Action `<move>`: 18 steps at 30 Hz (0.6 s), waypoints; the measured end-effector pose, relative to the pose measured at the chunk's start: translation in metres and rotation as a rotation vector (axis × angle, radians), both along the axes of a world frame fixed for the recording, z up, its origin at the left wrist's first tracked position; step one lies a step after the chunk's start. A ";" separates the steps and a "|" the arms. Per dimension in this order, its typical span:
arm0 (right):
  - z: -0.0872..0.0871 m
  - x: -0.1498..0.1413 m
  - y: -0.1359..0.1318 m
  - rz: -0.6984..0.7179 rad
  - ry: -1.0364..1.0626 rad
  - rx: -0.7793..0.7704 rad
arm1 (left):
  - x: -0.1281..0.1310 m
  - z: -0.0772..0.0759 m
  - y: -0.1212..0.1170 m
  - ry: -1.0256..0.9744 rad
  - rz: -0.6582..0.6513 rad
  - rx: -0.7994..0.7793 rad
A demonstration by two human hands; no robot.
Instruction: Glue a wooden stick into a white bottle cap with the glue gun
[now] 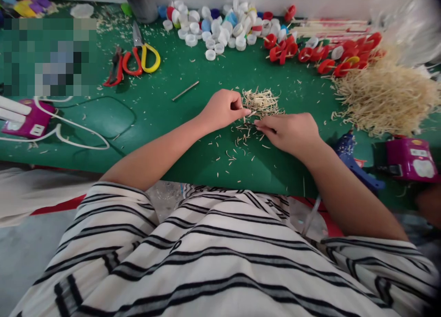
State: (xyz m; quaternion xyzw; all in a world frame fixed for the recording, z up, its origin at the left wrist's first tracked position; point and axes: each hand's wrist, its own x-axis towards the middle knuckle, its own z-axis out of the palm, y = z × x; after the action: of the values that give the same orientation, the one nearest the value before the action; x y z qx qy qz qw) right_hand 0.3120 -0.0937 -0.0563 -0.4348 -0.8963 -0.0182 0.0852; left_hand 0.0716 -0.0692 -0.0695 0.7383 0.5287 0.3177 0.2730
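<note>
My left hand (225,108) is closed in a pinch at the near edge of a small heap of pale dried strands (262,101). Whatever lies between its fingertips is too small to make out. Just to the right, my right hand (292,128) is also closed, thumb and forefinger pressed together. A thin dark tip (251,124) sticks out from its fingers towards the left; its kind cannot be told. The two sets of fingertips are close together but apart. Short loose bits of strand (244,135) lie scattered on the green table (193,163) below them.
A thin metal rod (185,91), scissors (143,55) and red-handled pliers (115,69) lie left. Bottle caps (220,30) and red rings on sticks (324,55) line the back. At right are a large strand pile (389,96), a blue glue gun (356,163) and a purple box (411,158).
</note>
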 end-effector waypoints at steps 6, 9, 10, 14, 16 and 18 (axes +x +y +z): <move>0.000 -0.005 0.005 0.008 0.012 0.013 | 0.001 0.001 0.000 0.004 -0.005 -0.006; 0.000 -0.004 0.006 0.002 0.007 -0.021 | 0.001 0.001 0.000 -0.002 0.009 -0.029; 0.000 -0.003 0.006 -0.007 0.000 -0.032 | 0.001 0.001 -0.001 -0.008 0.012 -0.032; -0.002 0.000 0.004 -0.025 -0.021 -0.066 | 0.001 0.003 -0.002 -0.011 0.012 -0.043; -0.003 0.001 0.004 -0.016 -0.010 -0.057 | 0.001 0.004 -0.002 -0.001 0.018 -0.054; -0.003 0.001 0.004 0.000 0.007 -0.037 | 0.002 0.005 -0.002 0.007 0.022 -0.065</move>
State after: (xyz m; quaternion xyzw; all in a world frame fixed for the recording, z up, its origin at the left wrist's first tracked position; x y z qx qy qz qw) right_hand 0.3130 -0.0895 -0.0590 -0.4364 -0.8962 0.0000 0.0805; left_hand 0.0734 -0.0715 -0.0644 0.7243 0.5477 0.3008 0.2915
